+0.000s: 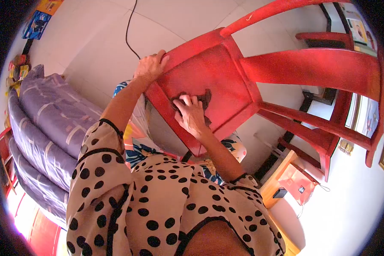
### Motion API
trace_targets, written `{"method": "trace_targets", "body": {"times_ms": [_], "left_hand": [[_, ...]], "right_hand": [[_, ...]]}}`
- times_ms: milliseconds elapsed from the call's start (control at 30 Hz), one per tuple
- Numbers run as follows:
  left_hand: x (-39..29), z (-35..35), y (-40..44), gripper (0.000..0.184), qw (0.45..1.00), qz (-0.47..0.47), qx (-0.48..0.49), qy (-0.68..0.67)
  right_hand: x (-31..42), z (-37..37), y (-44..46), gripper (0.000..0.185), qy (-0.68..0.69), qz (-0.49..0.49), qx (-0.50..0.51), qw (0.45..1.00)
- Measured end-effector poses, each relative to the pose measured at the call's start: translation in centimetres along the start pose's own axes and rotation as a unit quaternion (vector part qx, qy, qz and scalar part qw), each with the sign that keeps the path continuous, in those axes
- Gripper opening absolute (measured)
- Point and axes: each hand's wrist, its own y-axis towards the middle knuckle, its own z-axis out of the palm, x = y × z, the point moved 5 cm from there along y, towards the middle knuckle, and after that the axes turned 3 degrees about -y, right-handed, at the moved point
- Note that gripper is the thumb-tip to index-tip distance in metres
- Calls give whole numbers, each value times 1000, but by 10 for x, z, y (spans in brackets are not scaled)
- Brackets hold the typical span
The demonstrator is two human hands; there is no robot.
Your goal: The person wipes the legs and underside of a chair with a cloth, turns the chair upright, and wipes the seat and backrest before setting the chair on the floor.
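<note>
A red wooden chair [209, 77] stands before me, its seat facing up and its back and rails stretching to the right. My left hand [151, 66] grips the near left corner of the seat, fingers bent over the edge. On the seat panel, my right hand [191, 114] presses down with curled fingers on a dark brown cloth [206, 100]. Part of the cloth is hidden beneath that hand. The seat's surface has darker and lighter red patches.
A purple-grey sofa or cushioned seat [55, 111] lies to the left. A black cable [127, 34] runs across the pale tiled floor [94, 47]. At the lower right are a wooden piece of furniture [277, 181] and a small red bag-like item [296, 183].
</note>
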Motion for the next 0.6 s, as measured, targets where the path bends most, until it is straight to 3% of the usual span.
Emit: {"method": "trace_targets", "body": {"times_ms": [267,400,500,600], "left_hand": [[-7,-8,0,33,1000,-12,17,11],[-5,-5,0,33,1000,-9,14,9],[-3,-2,0,33,1000,-7,13,12],[-8,-4,0,33,1000,-10,19,10]], "right_hand": [[-15,-6,-62,44,-20,13,36,999],[-13,-27,-71,68,-14,-31,146,989],[-19,-32,-80,82,-93,-102,180,974],[-29,-29,-79,67,-81,-114,197,970]]}}
